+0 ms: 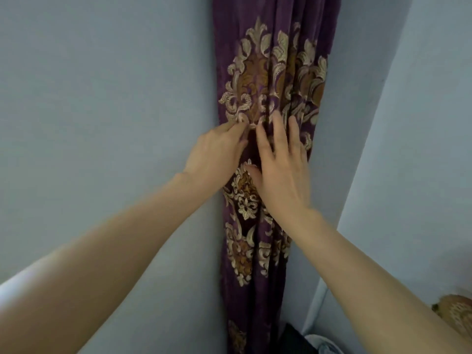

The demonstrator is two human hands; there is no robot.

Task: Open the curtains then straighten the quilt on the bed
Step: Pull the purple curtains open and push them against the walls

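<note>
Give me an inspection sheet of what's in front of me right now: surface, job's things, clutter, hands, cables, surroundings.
Surface: pale blue wall, bare.
Job's things: purple curtain with gold pattern, gathered into a narrow bunch in the corner; quilt not in view.
Clutter: dark item on the floor by the curtain's foot, too unclear to name.
Hands: left hand pinching a curtain fold at its left edge; right hand flat on the bunch, fingers spread.
Cables: nothing seen.
Surroundings: second wall at right; patterned fabric at the lower right edge.
</note>
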